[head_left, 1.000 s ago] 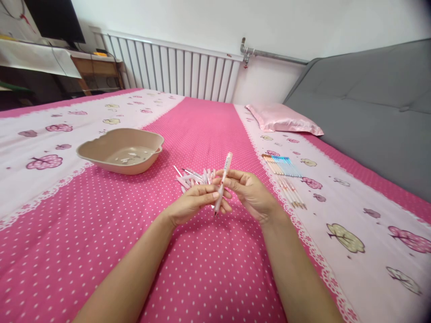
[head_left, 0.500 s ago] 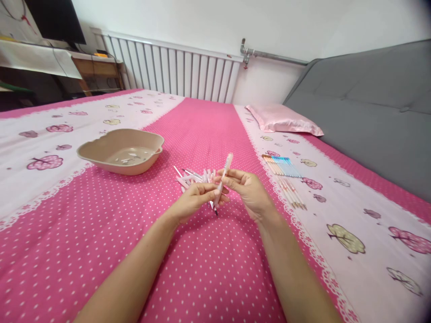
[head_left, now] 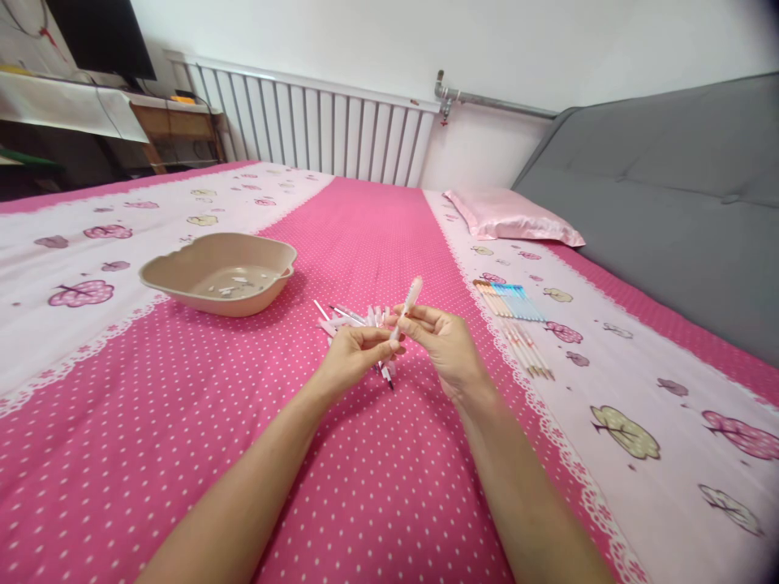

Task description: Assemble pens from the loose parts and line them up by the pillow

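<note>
Both hands meet over the pink dotted bedspread (head_left: pixel 389 487), pinching one pale pink pen (head_left: pixel 414 292) that tilts up to the right. My left hand (head_left: pixel 356 357) grips its lower end between thumb and fingers. Higher up the barrel, my right hand (head_left: pixel 447 345) is closed on it with thumb and index finger. Behind and beneath the left hand lies a loose pile of pens and pen parts (head_left: pixel 344 316), partly hidden by the fingers. One dark-tipped piece (head_left: pixel 388 376) sticks out below the hands.
A beige basin (head_left: pixel 213 300) with small white bits inside stands at left. At right, blue and orange pens (head_left: pixel 511 300) lie in a row, with several white-and-red pens (head_left: pixel 528 349) nearer me. Beyond are a pink pillow (head_left: pixel 517 217), grey headboard (head_left: pixel 657 186) and radiator (head_left: pixel 316 122).
My left hand has shifted slightly upward along the pen, and the pen's lower end no longer reaches as far down. The right hand stays nearly where it was.
</note>
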### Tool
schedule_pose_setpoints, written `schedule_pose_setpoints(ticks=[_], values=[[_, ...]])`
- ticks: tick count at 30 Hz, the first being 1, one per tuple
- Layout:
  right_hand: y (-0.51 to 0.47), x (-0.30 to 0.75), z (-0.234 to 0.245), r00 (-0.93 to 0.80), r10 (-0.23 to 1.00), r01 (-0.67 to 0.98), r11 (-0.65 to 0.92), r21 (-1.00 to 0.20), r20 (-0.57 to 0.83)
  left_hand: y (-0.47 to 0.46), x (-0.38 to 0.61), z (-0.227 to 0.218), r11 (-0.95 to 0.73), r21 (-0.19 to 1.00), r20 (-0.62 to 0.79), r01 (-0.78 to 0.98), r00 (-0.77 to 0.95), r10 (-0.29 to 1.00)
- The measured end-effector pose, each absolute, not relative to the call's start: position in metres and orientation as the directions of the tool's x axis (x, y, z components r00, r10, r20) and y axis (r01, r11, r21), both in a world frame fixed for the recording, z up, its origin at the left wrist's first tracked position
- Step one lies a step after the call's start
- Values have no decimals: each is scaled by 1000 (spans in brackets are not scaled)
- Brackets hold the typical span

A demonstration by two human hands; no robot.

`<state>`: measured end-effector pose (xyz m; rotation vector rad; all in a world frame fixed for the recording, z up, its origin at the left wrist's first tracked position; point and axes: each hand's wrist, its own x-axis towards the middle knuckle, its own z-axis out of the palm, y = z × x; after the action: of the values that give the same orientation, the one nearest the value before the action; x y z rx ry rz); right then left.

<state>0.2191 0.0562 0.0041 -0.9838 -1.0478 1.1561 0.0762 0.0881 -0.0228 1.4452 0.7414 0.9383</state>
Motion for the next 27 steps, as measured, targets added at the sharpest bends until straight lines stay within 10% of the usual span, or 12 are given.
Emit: schedule_pose_setpoints(ticks=[27], values=[[59, 213, -3, 195, 973, -233, 167, -958, 122, 70, 88, -28, -353, 850, 341, 391, 101, 935]])
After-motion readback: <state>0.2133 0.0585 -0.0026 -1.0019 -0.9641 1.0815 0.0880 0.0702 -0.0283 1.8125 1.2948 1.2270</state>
